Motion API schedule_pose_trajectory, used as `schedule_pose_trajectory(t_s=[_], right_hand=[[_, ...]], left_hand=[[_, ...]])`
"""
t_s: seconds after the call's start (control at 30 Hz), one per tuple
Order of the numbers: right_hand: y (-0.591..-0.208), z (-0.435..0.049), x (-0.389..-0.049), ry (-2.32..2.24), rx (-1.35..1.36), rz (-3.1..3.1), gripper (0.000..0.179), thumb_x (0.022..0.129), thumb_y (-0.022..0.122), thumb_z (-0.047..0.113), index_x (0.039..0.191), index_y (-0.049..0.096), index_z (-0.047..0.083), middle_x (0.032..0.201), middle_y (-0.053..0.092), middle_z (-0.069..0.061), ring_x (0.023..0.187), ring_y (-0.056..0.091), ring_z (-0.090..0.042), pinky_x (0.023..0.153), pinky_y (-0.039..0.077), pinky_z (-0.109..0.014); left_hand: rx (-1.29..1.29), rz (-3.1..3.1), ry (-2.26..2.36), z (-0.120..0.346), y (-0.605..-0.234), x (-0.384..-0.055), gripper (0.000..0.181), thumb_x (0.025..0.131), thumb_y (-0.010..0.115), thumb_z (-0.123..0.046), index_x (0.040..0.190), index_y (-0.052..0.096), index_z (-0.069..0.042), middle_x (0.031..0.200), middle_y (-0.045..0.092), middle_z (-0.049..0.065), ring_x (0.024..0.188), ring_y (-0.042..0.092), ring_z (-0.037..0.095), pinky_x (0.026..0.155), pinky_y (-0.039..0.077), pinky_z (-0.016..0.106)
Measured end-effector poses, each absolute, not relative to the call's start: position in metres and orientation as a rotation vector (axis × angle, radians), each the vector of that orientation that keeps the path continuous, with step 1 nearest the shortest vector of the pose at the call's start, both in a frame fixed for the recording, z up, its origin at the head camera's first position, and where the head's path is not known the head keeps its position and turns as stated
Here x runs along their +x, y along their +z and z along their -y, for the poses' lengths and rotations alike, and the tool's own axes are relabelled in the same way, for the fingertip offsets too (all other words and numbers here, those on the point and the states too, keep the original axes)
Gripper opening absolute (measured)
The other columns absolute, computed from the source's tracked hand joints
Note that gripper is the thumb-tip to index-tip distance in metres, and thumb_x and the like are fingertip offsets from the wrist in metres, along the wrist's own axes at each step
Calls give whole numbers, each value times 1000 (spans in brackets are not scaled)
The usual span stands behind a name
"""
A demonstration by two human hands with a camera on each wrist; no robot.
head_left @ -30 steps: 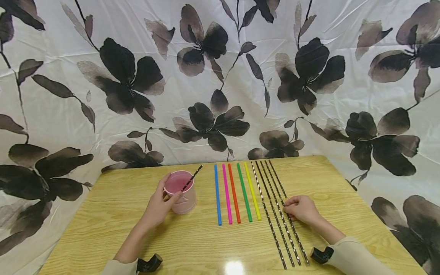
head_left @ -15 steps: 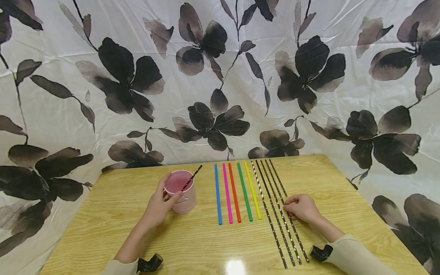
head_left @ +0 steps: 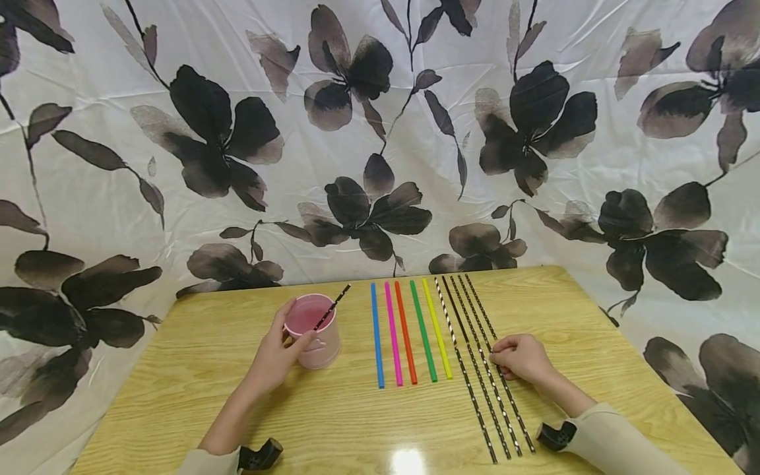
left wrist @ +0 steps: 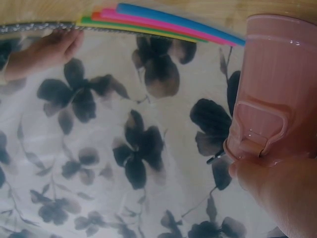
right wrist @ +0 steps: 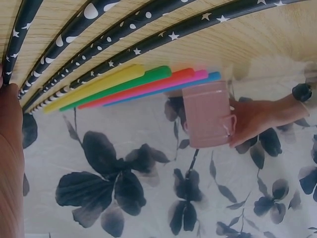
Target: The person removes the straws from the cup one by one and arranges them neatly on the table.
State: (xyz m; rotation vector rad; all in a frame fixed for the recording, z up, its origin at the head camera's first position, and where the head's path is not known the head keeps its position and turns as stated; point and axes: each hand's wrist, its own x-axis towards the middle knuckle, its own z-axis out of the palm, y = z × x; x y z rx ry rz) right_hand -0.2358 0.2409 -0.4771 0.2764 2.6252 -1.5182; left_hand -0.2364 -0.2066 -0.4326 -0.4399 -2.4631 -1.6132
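Observation:
My left hand (head_left: 279,353) grips the rim and side of a small pink bucket (head_left: 323,349), thumb in front. The bucket stands upright and has a small handle (left wrist: 260,116) on its side. A black patterned drinking straw (head_left: 338,300) leans out over its rim. On the right, my right hand (head_left: 522,359) pinches the rightmost black straw (head_left: 519,415) near its far end, where it meets another straw. In the right wrist view the thumb (right wrist: 11,124) covers part of this star-patterned straw (right wrist: 20,39).
Blue (head_left: 377,336), pink (head_left: 394,333), red (head_left: 406,333), green (head_left: 423,333) and yellow (head_left: 437,330) straws lie side by side between the hands. Several black patterned straws (head_left: 475,389) lie end to end beside them on the wooden table (head_left: 332,422). A floral cloth (head_left: 356,132) hangs behind.
The head view has shifted very slightly. Both hands, the bucket and the straws keep their places.

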Motion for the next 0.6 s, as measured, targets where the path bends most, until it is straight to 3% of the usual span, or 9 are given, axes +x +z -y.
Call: schedule_pose_trajectory(t_s=[0.4, 0.6], right_hand=[[-451, -241, -243, -1590, 164, -2594, 19, 82, 61, 9, 93, 61, -6, 74, 60, -18, 54, 54, -23, 47, 49, -36], [-422, -228, -260, -1608, 63, -2629, 24, 82, 62, 15, 96, 61, -5, 79, 60, -17, 63, 58, -32, 56, 51, -43]], left_hand=[[-437, 2477, -1626, 207, -432, -237, 72, 85, 59, -27, 140, 17, -7, 132, 31, 22, 119, 33, 39, 92, 33, 51], [-434, 2483, -1625, 206, -431, -236, 72, 85, 59, -27, 140, 17, -7, 132, 31, 22, 119, 32, 40, 92, 33, 51]])
